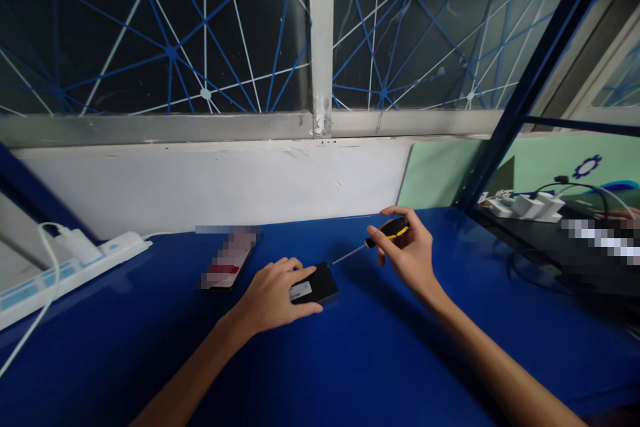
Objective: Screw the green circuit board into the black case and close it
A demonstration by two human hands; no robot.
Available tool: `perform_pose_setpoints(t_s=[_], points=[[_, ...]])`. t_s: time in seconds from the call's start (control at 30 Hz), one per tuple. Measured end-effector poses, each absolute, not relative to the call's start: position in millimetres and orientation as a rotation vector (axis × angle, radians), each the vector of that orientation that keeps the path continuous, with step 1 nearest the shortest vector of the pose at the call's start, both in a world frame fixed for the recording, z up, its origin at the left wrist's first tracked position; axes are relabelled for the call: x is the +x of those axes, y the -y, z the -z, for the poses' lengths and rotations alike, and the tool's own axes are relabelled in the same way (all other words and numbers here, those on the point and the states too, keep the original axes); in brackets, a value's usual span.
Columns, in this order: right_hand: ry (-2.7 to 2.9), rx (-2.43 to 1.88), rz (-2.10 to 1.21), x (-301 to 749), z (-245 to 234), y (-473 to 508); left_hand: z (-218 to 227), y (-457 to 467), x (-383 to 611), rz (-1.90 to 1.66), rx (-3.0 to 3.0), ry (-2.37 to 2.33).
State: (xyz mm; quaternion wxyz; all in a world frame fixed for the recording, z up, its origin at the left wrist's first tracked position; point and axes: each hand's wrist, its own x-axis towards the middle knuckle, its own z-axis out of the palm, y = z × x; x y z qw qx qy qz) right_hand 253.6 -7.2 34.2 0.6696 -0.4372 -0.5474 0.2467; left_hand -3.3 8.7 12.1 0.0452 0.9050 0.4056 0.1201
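A small flat black box (326, 284) with a pale label lies on the blue tabletop. My left hand (274, 295) grips it from the left, fingers over its top and far side and the thumb along its near side. In my right hand (407, 250) is a screwdriver (395, 230) with a black and yellow handle, pinched between thumb and fingers. Its thin shaft slants down to the left, and the tip meets the far right corner of the box. Whether a screw sits under the tip is too small to tell.
A phone (235, 257), partly blurred out, lies left of the box. At the far left is a white power strip (120, 250) with a plugged-in charger and cable. Adapters (537, 205) and black cables crowd the right side, beyond a blue metal post (493, 147).
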Motion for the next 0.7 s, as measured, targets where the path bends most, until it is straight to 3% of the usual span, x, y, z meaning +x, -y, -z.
perform_pose_setpoints(t_s=[0.3,0.47,0.6,0.7], points=[[1.235,-0.993,-0.560,254,-35,8,2,3,12,-0.500,2.907,-1.575],[1.236,-0.994,-0.568,253,-36,9,12,3,15,-0.740,2.835,-1.914],[1.232,-0.987,-0.568,254,-37,8,4,-8,0,-0.692,2.827,-1.793],[1.232,-0.975,-0.560,255,-37,7,-7,-14,-13,-0.503,2.948,-1.431]])
